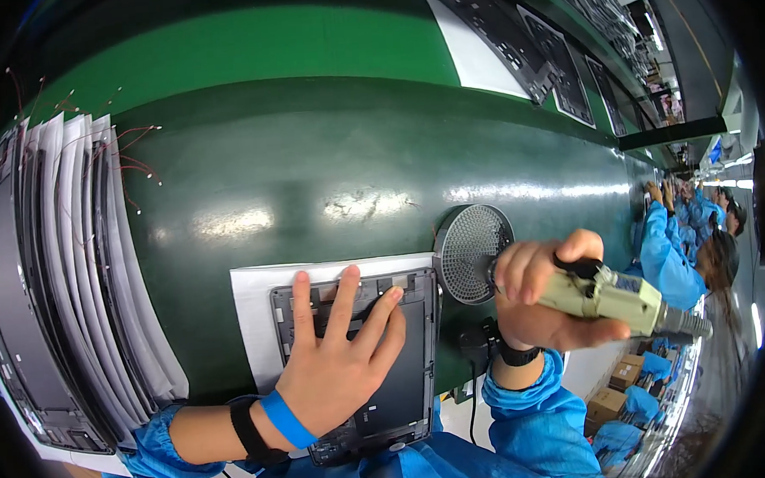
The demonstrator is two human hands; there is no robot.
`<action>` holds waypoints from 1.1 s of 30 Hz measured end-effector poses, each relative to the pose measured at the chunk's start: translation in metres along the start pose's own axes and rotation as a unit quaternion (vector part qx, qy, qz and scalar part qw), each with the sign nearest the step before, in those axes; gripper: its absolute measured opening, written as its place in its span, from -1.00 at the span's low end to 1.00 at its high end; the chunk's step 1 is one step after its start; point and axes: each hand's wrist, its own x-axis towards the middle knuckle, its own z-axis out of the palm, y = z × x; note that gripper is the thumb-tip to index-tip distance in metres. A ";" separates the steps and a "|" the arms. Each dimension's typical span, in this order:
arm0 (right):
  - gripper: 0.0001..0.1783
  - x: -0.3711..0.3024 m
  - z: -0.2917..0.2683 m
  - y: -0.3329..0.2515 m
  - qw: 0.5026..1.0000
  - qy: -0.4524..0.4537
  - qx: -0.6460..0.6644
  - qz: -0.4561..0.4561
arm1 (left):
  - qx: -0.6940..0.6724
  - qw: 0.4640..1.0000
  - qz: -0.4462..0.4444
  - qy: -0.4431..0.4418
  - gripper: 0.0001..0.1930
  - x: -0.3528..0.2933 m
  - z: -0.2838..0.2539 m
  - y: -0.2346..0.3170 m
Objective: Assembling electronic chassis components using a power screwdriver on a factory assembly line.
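A dark grey tablet-sized housing [412, 359] lies before me, partly over a white sheet [255, 319]. My left hand [333, 367] rests flat on it with fingers spread, the fingertips near its far edge. In my right hand [533, 296] is a pale green electric screwdriver [615, 300], gripped around its body and lying nearly sideways. Its tip points left over a round grey tray [468, 245] with a perforated, grid-like surface, just right of the housing. The tip itself is hidden by my fingers, so I cannot tell whether it touches the tray.
At the left stands a stack of similar housings [24, 297] interleaved with white sheets, thin red wires sticking out. More dark panels [497, 38] lie at the far right, beside a shelf post [675, 132]. Co-workers in blue [670, 254] sit farther right; cardboard boxes [606, 405] stand lower right.
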 end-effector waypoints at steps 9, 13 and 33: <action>0.00 0.002 -0.002 0.015 0.999 0.004 -0.038 0.009 | 0.010 0.999 -0.003 -0.035 -0.52 0.004 -0.001 0.001; -0.01 0.002 -0.005 0.016 0.999 0.002 -0.032 0.017 | 0.010 0.999 0.000 -0.033 -0.52 0.005 -0.001 0.001; -0.06 -0.005 0.063 0.013 0.994 -0.093 -0.013 0.064 | -0.036 0.999 -0.018 0.016 -0.60 -0.003 0.000 -0.002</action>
